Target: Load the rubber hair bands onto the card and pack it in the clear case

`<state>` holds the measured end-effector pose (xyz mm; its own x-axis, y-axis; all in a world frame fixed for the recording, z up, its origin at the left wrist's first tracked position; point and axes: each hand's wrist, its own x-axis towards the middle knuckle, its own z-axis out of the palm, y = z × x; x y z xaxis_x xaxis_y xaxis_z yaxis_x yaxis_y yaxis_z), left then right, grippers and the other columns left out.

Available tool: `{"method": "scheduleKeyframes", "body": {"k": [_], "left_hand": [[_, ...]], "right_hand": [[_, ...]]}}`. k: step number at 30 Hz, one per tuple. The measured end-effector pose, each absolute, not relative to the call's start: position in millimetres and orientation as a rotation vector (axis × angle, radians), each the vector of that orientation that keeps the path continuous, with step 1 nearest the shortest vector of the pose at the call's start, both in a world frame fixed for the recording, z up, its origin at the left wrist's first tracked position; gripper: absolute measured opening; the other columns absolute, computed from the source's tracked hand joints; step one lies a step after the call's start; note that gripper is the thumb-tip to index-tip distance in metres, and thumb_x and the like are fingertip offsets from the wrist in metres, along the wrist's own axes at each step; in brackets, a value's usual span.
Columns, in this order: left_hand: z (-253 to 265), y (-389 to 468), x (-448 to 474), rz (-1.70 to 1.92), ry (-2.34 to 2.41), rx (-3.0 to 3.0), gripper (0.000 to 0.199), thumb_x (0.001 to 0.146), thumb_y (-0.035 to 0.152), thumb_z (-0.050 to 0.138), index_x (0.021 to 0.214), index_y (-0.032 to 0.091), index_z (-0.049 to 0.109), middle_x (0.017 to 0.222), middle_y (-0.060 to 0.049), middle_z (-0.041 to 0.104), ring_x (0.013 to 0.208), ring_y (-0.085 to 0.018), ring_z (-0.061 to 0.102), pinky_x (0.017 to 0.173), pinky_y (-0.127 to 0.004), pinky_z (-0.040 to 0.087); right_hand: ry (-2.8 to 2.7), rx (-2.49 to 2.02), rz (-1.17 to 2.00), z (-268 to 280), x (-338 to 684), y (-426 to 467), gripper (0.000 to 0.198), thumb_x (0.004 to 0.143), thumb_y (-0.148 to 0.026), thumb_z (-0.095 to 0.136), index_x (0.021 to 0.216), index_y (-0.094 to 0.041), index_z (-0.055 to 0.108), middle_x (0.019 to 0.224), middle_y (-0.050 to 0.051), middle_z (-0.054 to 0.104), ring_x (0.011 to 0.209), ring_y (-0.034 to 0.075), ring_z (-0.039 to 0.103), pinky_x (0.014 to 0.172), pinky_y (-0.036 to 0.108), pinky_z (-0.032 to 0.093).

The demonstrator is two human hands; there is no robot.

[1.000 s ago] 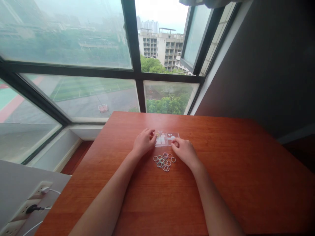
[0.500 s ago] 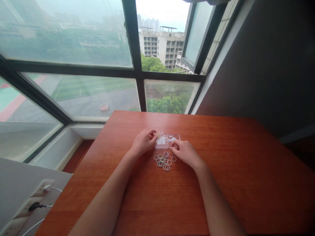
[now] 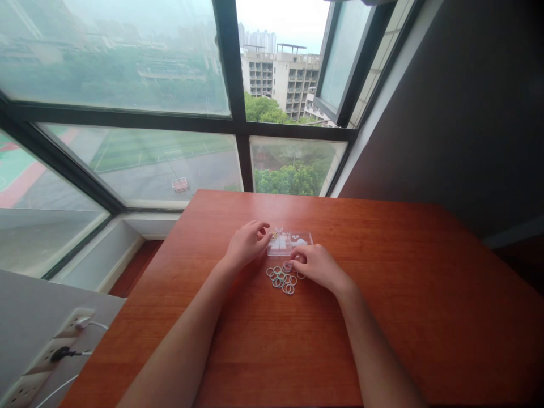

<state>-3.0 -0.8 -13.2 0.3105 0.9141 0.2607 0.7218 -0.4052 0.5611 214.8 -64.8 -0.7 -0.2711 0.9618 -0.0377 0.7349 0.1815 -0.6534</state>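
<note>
A small clear plastic box (image 3: 279, 253) with its lid opened to the right lies on the table, small gold-coloured bits at its left side. My left hand (image 3: 249, 243) is at the box's left edge, thumb and fingertips closed on it. In front of the box lies a loose pile of pale rings (image 3: 278, 281), white, greenish and pinkish, some overlapping. Over the pile's upper right side is my right hand (image 3: 318, 263), thumb and index finger curved and slightly apart, close to a pinkish ring. Nothing shows between them. Part of the lid and some rings are hidden behind this hand.
The reddish-brown wooden table (image 3: 263, 351) ends at a window (image 3: 284, 164) at the back. A dark wall (image 3: 459, 124) stands to the right. At lower left, wall sockets (image 3: 51, 357) hold plugs with cords beside the table edge.
My right hand has moved slightly left and toward me, from the box's lid to the upper right of the ring pile. My left hand stays at the box.
</note>
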Motion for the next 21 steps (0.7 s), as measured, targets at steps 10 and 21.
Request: {"method": "scheduleKeyframes", "body": {"k": [10,21], "left_hand": [[-12.3,-1.9,-1.5,0.785,1.46,2.239,0.021,0.084,0.028,0.057,0.102,0.021,0.064,0.089,-0.003,0.066,0.072,-0.015,0.061,0.065,-0.025,0.046],[-11.4,-6.3,4.0,0.708,1.478,2.256,0.024,0.084,0.028,0.057,0.107,0.021,0.061,0.093,-0.004,0.067,0.076,-0.017,0.062,0.067,-0.026,0.046]], "right_hand": [[-2.173,-1.652,0.775,2.3,206.8,-65.5,0.007,0.079,-0.024,0.064,0.075,-0.022,0.07,0.07,-0.002,0.067,0.063,0.011,0.057,0.057,0.021,0.034],[-2.012,-1.586,0.732,3.4,220.0,-61.1,0.012,0.082,-0.027,0.06,0.078,-0.022,0.07,0.063,-0.003,0.065,0.057,0.011,0.054,0.056,0.021,0.033]]}}
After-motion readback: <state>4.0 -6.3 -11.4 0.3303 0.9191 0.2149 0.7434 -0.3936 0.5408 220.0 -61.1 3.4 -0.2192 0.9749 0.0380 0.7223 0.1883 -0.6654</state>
